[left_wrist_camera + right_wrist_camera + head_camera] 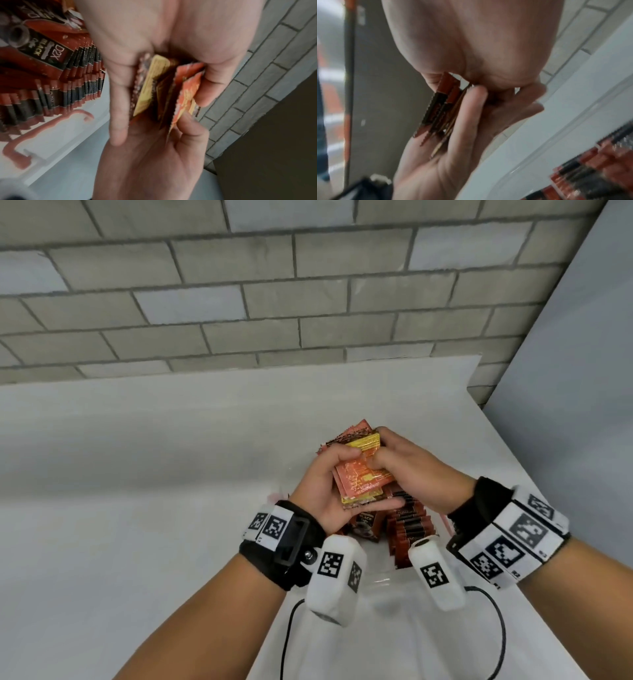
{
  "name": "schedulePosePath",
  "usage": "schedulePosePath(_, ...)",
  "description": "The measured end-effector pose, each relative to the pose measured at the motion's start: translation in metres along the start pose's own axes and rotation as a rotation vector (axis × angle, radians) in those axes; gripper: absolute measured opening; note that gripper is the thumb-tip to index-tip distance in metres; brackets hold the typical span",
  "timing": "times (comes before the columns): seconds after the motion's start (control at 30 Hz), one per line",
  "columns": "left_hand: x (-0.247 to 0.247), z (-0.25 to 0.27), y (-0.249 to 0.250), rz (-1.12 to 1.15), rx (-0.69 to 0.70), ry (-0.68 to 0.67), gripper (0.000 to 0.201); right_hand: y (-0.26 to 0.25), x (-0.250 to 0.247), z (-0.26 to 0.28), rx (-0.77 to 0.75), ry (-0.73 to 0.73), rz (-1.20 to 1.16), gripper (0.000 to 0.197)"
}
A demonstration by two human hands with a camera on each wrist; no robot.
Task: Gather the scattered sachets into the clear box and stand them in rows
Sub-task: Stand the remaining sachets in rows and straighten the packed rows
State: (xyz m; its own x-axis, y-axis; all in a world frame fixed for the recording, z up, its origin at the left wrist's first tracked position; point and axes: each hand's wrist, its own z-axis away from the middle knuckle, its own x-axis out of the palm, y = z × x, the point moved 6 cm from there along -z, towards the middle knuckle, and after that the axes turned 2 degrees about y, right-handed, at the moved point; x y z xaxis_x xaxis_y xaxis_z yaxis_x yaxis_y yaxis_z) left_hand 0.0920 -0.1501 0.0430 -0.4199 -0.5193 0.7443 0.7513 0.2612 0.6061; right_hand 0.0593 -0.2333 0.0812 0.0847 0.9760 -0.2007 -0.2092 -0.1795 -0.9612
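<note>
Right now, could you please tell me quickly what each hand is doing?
Left hand: closed, gripping the fanned stack of orange and yellow foil sachets above the clear plastic box.
Right hand: closed, pinching the same stack from the other side.

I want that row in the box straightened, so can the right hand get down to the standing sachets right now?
Probably not yet. The right hand and the left hand both grip the bundle of sachets, held just above the standing row in the clear box. Nothing else blocks the row; the bundle must be released first.

White table point(137, 474); grey brick wall point(239, 285) behind (black cable point(500, 628) nearer).
</note>
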Motion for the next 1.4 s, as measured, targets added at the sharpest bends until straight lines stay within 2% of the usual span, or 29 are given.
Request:
schedulePosePath(0.07,-0.001,-0.003,0.003,0.000,0.022,0.037,0.027,0.001,-0.001,-0.002,-0.025,0.012,0.225,0.029)
schedulePosePath(0.13,-0.004,-0.003,0.004,-0.044,0.006,0.065,0.027,0.003,-0.007,-0.006,-0.041,0.068,0.495,0.039)
schedulePosePath(0.2,-0.011,-0.003,0.011,-0.078,-0.001,0.089,0.030,0.001,-0.017,-0.006,-0.043,0.157,0.489,0.042)
schedulePosePath(0.3,-0.030,-0.001,0.030,-0.038,0.062,0.128,0.037,0.005,-0.032,-0.006,0.002,0.275,0.361,0.030)
schedulePosePath(0.33,-0.040,0.000,0.037,-0.023,0.087,0.163,0.039,0.009,-0.032,-0.006,0.045,0.253,0.405,0.025)
schedulePosePath(0.4,-0.058,0.003,0.048,-0.005,0.126,0.218,0.037,0.022,-0.019,-0.008,0.137,0.112,0.601,0.022)
schedulePosePath(0.5,-0.075,0.007,0.056,-0.004,0.139,0.264,0.035,0.039,0.010,-0.015,0.207,-0.085,0.865,0.031)
schedulePosePath(0.57,-0.080,0.010,0.059,-0.011,0.149,0.273,0.035,0.044,0.024,-0.023,0.238,-0.138,0.977,0.030)
schedulePosePath(0.67,-0.087,0.014,0.062,-0.001,0.164,0.270,0.033,0.044,0.036,-0.032,0.271,-0.169,1.117,0.039)
schedulePosePath(0.77,-0.094,0.019,0.063,0.022,0.173,0.276,0.020,0.043,0.045,-0.037,0.277,-0.192,1.198,0.038)
schedulePosePath(1.23,-0.092,0.026,0.062,0.019,0.167,0.266,0.019,0.045,0.060,-0.044,0.324,-0.293,1.325,0.035)
schedulePosePath(1.4,-0.097,0.029,0.067,0.034,0.188,0.281,0.020,0.032,0.051,-0.036,0.300,-0.221,1.221,0.040)
